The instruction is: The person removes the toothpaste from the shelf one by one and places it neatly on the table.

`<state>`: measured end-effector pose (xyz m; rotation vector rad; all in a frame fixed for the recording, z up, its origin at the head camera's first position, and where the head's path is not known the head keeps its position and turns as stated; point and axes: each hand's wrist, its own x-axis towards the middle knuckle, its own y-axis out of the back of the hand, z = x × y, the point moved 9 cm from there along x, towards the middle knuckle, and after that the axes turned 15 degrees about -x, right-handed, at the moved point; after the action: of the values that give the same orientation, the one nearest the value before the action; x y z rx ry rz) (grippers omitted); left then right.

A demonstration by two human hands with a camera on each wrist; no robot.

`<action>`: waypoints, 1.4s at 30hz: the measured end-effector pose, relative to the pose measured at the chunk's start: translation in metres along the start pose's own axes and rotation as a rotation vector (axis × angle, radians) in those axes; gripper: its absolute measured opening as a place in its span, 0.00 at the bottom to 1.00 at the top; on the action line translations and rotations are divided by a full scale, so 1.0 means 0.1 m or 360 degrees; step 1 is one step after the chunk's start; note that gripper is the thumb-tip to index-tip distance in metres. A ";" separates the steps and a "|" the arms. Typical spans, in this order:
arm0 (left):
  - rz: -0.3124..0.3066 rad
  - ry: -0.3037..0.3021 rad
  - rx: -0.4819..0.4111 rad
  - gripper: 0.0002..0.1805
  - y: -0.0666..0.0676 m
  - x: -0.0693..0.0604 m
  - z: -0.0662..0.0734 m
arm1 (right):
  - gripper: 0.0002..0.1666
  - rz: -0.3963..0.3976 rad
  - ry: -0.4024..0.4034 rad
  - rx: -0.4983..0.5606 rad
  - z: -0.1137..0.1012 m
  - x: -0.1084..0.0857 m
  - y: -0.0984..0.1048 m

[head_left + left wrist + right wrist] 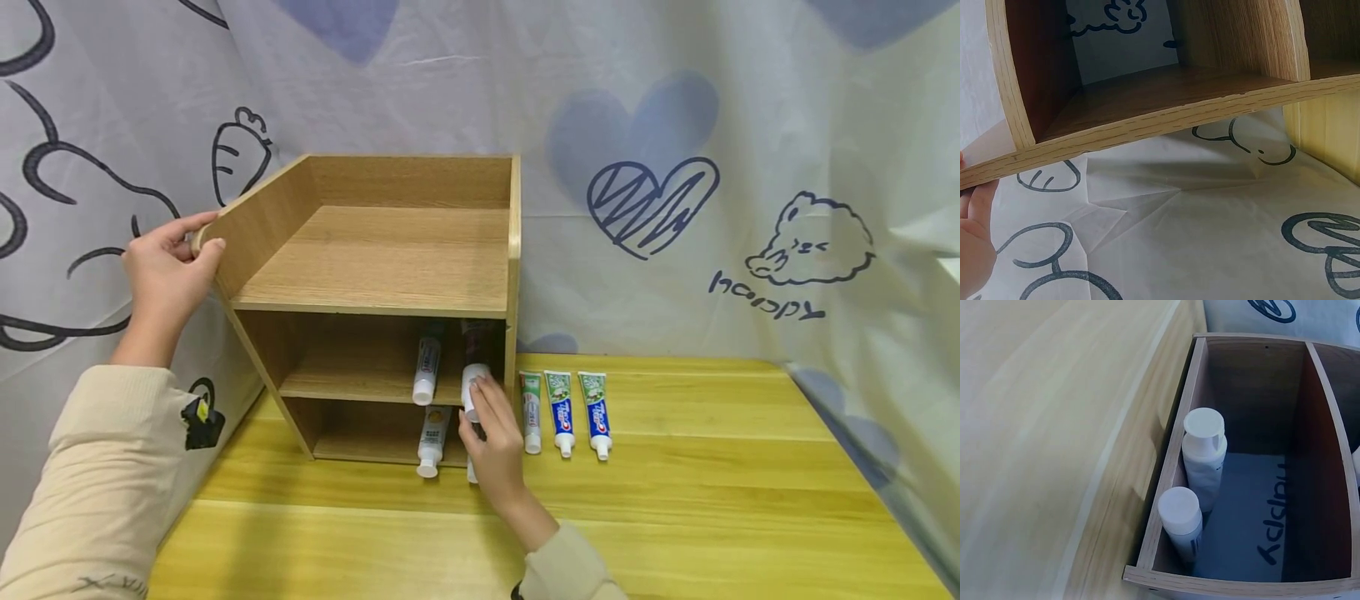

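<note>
My left hand point(171, 258) grips the upper left side panel of a wooden shelf unit point(405, 258), thumb inside and fingers outside. My right hand point(497, 454) pinches the white end of a toothpaste tube point(472, 377) at the right of the middle shelf; the tube's far part lies in shadow. Beside it, another toothpaste tube point(427, 371) sticks out over the shelf edge. On the bottom level lie a white tube point(432, 442) and a second one point(472, 473), mostly hidden by my right hand. The right wrist view shows two white-capped tubes point(1204, 465) in one compartment, without the hand.
Right of the unit, a green-and-white toothpaste tube point(531, 412) and two blue-and-green toothpaste tubes point(561, 412) lie on the yellow wooden table point(712, 500). A patterned white cloth point(750, 150) hangs behind and along both sides.
</note>
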<state>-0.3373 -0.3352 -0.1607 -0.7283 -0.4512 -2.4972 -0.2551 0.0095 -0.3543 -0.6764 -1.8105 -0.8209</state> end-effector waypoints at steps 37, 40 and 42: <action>0.0016 0.0011 -0.0004 0.19 0.02 0.00 -0.03 | 0.25 0.0096 -0.0249 0.0030 0.08 -0.13 0.36; 0.0004 0.0019 -0.0002 0.19 0.01 0.00 -0.04 | 0.26 0.0067 -0.0304 0.0019 0.13 -0.16 0.36; 0.0004 0.0019 0.0004 0.19 0.00 0.01 -0.04 | 0.26 0.0057 -0.0357 0.0042 0.17 -0.17 0.37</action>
<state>-0.3389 -0.3374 -0.1633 -0.7125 -0.4486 -2.4968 -0.2306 0.0437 -0.3660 -0.8079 -2.0003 -0.7189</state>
